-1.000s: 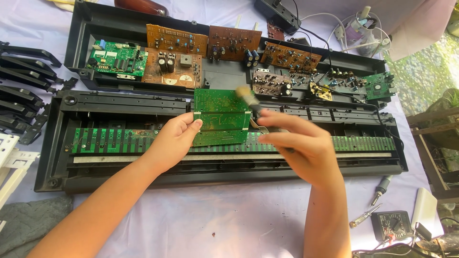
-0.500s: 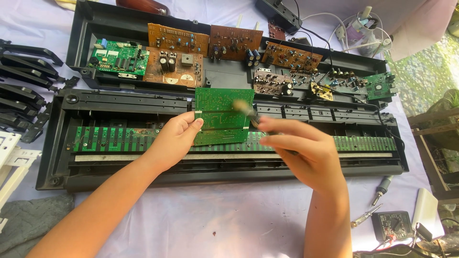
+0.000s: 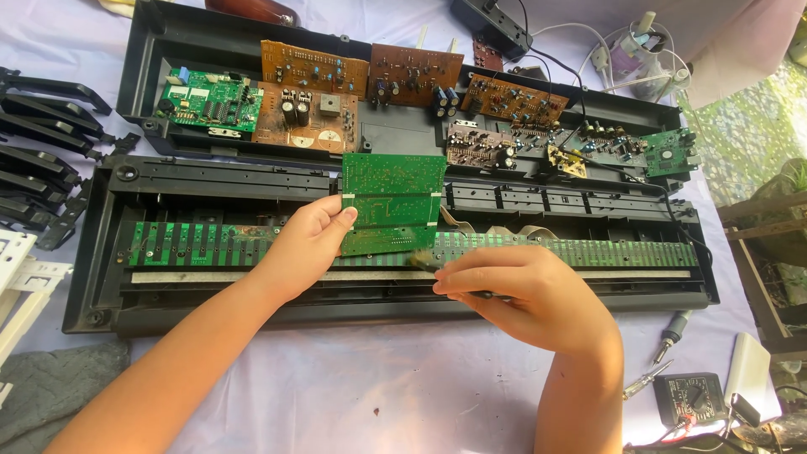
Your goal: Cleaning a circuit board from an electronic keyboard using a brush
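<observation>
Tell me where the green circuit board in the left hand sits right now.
In the head view, the green circuit board is centre frame, pinched at its left edge by the left hand, above the long key-contact strip.

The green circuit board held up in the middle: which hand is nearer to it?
Left. The left hand grips the green circuit board at its left edge; the right hand is just below its lower right corner.

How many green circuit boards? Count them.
4: held board in the left hand, upper-left board, far-right board, long strip below; others may be hidden.
</observation>
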